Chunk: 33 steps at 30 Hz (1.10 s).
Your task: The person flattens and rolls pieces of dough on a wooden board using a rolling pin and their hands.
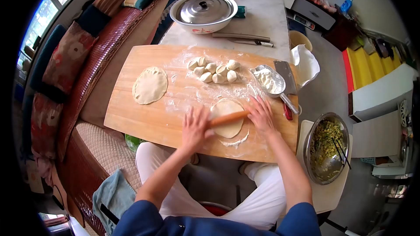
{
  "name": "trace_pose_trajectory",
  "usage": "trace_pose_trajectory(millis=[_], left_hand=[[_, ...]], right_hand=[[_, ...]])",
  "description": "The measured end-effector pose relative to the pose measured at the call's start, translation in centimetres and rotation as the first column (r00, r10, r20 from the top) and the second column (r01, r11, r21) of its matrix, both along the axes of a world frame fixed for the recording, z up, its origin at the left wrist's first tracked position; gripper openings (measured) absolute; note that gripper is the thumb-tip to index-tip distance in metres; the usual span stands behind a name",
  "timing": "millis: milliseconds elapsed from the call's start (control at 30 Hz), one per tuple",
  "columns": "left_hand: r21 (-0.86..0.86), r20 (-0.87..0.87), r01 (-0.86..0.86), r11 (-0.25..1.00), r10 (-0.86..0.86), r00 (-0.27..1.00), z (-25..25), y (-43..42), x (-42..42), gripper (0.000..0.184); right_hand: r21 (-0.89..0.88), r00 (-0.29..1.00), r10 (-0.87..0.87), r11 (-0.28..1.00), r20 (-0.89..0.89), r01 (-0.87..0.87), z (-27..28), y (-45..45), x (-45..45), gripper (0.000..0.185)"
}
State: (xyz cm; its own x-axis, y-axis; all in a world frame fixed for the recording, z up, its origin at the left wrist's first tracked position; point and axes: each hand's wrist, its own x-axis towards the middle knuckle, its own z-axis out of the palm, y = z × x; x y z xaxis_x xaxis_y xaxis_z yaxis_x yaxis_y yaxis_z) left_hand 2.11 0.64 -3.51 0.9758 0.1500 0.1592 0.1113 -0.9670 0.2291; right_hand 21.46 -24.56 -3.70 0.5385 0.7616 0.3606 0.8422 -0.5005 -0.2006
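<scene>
A wooden rolling pin (229,118) lies at a slight slant across a flat round of dough (228,130) on the floured wooden board (135,116). My left hand (195,125) is over the pin's left end and my right hand (262,115) over its right end, so both ends are covered. Behind the pin sit several small dough lumps (218,78) in a cluster. Another rolled dough round (150,85) lies toward the board's left side. Near my right hand, a metal scoop (285,99) with white flour (267,79) rests on the board.
A cleaver (286,75) lies at the board's right edge. Beyond the board, a lidded basin (204,27) and a knife (251,42) are on the table. At right stands a metal bowl (309,153) of chopped filling (327,140) with chopsticks (340,152). A sofa (94,57) runs along the left.
</scene>
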Motion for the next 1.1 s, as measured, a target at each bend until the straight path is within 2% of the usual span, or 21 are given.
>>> trace_pose_trajectory(millis=[100, 200, 233, 300, 367, 400, 500, 600, 633, 667, 767, 867, 900, 933, 967, 1033, 1100], left_hand=[[-0.051, 0.115, -0.209, 0.977, 0.214, 0.970, -0.2, 4.0, 6.6, 0.074], [-0.065, 0.165, -0.318, 0.946, 0.325, 0.931, 2.5, 3.8, 10.1, 0.071], [-0.166, 0.179, -0.283, 0.945, 0.311, 0.933, 2.4, 2.6, 10.3, 0.071], [-0.361, 0.201, -0.206, 0.910, 0.291, 0.935, 1.5, -0.8, 9.5, 0.070], [-0.357, 0.007, -0.205, 0.911, 0.222, 0.975, 0.5, -5.3, 8.5, 0.067], [-0.187, 0.065, -0.151, 0.971, 0.165, 0.984, -1.4, -6.7, 8.5, 0.072], [-0.133, 0.004, 0.021, 0.991, -0.021, 1.000, -0.7, -7.4, 7.8, 0.076], [-0.050, -0.063, 0.397, 0.916, -0.400, 0.914, 0.0, -3.2, 7.0, 0.077], [-0.013, -0.079, 0.513, 0.858, -0.512, 0.855, 0.2, -1.4, 6.6, 0.077], [0.030, -0.127, 0.547, 0.837, -0.539, 0.833, 1.0, 0.0, 5.7, 0.078], [-0.275, -0.038, 0.345, 0.897, -0.369, 0.929, 2.3, 2.5, 2.3, 0.076], [-0.076, -0.052, 0.241, 0.968, -0.245, 0.968, 1.3, 1.1, -2.2, 0.079], [-0.096, -0.104, 0.253, 0.963, -0.263, 0.959, 1.0, 0.3, -3.0, 0.082], [-0.081, -0.093, 0.246, 0.966, -0.253, 0.963, 0.8, 0.4, -2.6, 0.084], [-0.064, -0.082, 0.238, 0.969, -0.243, 0.967, 0.6, 0.7, -1.8, 0.086], [-0.073, -0.015, 0.104, 0.992, -0.106, 0.994, -0.2, 2.3, 2.6, 0.089], [-0.101, 0.031, -0.024, 0.995, 0.027, 0.999, -0.7, 3.7, 6.9, 0.087]], right_hand=[[-0.025, 0.982, -0.044, 0.999, -0.182, 0.040, -0.9, 3.5, 2.9, 0.052], [-0.059, 0.987, -0.049, 0.997, -0.154, 0.040, -0.2, 4.0, 3.0, 0.052], [-0.083, 0.985, -0.068, 0.995, -0.159, 0.056, -0.7, 3.5, 2.7, 0.052], [0.087, 0.973, -0.147, 0.983, -0.175, 0.164, -1.4, 1.3, 1.5, 0.049], [0.174, 0.940, -0.247, 0.941, -0.237, 0.291, -1.6, -1.2, -0.2, 0.048], [0.181, 0.908, -0.304, 0.914, -0.287, 0.363, -2.3, -2.2, -0.8, 0.046], [0.298, 0.866, -0.356, 0.834, -0.352, 0.465, -4.5, -4.3, -1.8, 0.047], [0.322, 0.880, -0.299, 0.847, -0.369, 0.423, -4.5, -6.1, -2.0, 0.044], [0.268, 0.896, -0.286, 0.884, -0.339, 0.384, -4.1, -6.5, -2.1, 0.044], [0.209, 0.910, -0.271, 0.915, -0.312, 0.344, -3.2, -7.0, -2.4, 0.045], [0.050, 0.946, -0.162, 0.982, -0.281, 0.183, -1.8, -7.3, -4.2, 0.045], [-0.040, 0.955, -0.092, 0.996, -0.283, 0.083, 0.1, -5.5, -5.7, 0.045], [-0.061, 0.956, -0.076, 0.996, -0.282, 0.061, 0.4, -4.6, -5.9, 0.045], [-0.101, 0.963, -0.139, 0.988, -0.231, 0.118, 0.3, -3.6, -5.1, 0.043], [-0.064, 0.976, -0.130, 0.991, -0.173, 0.121, 0.2, -2.6, -3.7, 0.042], [0.010, 0.991, -0.121, 0.993, -0.064, 0.122, -0.3, -0.6, -0.8, 0.040], [0.018, 0.984, -0.167, 0.986, -0.064, 0.169, -0.7, 1.0, 1.7, 0.038]])
